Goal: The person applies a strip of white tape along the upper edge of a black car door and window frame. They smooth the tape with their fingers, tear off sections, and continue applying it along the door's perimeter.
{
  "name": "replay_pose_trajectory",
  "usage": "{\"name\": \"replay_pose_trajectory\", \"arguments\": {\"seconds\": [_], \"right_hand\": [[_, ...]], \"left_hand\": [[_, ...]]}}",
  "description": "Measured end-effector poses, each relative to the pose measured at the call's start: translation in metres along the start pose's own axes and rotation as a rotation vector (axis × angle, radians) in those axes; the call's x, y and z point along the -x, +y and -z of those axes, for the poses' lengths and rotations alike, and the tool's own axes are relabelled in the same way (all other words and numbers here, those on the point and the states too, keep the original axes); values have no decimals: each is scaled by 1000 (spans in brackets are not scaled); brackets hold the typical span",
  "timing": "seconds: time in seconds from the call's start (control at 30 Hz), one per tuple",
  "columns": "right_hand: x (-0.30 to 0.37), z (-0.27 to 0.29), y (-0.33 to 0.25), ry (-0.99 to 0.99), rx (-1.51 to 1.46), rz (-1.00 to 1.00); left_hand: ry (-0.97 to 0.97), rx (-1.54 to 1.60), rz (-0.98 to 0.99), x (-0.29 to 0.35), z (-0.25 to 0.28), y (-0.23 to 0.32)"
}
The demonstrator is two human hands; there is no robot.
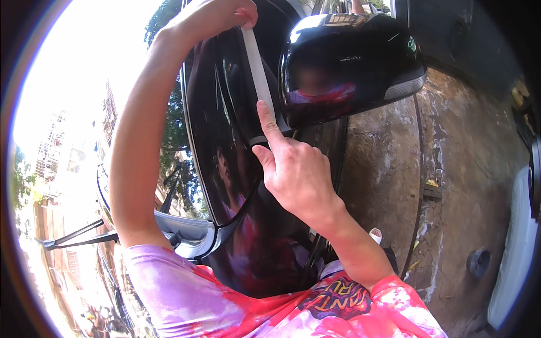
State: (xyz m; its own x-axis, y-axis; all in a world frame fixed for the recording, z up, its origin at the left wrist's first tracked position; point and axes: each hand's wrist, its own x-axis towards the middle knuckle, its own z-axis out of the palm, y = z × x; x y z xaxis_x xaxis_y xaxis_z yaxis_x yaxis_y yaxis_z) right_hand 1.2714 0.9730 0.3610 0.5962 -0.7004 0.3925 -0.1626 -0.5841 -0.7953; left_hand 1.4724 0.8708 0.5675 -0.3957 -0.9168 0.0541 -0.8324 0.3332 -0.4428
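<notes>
A pale strip of tape (257, 65) runs down the black car panel (220, 96) beside the side mirror (344, 67). At its far end my left hand (225, 17) is closed, thumb and fingers pinching the strip; part of this hand is cut off by the top edge. My right hand (298, 172) reaches in from below with its index finger stretched out, the fingertip touching the strip's near part. Its thumb stands apart, the other fingers are curled, and nothing shows in its grasp.
The glossy mirror housing juts out right of both hands. Left of my left forearm are the bright windscreen side and a wiper arm (79, 234). On the stained concrete floor (383, 180) lies a dark round object (479, 262), near a long white object (511, 265).
</notes>
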Motion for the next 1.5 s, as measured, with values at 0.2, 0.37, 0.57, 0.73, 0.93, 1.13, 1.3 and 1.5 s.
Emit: {"name": "replay_pose_trajectory", "arguments": {"seconds": [0.2,0.37,0.57,0.73,0.93,1.13,1.3,1.5], "right_hand": [[-6,11,-1,-116,49,-1],[-7,13,-2,-139,56,9],[-8,13,-3,-145,57,28],[-8,12,-1,-146,75,49],[-8,16,-4,-165,94,56],[-9,14,-3,-159,61,45],[-11,15,-1,-174,117,71],[-6,16,-1,-185,106,68]], "left_hand": [[-68,84,-29,-1,-1,-9],[-1,68,-75,1,3,-8],[-17,174,-28,0,3,-13],[-39,165,34,1,7,-7],[86,45,23,3,-1,-18],[239,-286,54,8,-5,2],[216,-146,71,28,-13,16],[401,-213,286,38,-24,42]]}}
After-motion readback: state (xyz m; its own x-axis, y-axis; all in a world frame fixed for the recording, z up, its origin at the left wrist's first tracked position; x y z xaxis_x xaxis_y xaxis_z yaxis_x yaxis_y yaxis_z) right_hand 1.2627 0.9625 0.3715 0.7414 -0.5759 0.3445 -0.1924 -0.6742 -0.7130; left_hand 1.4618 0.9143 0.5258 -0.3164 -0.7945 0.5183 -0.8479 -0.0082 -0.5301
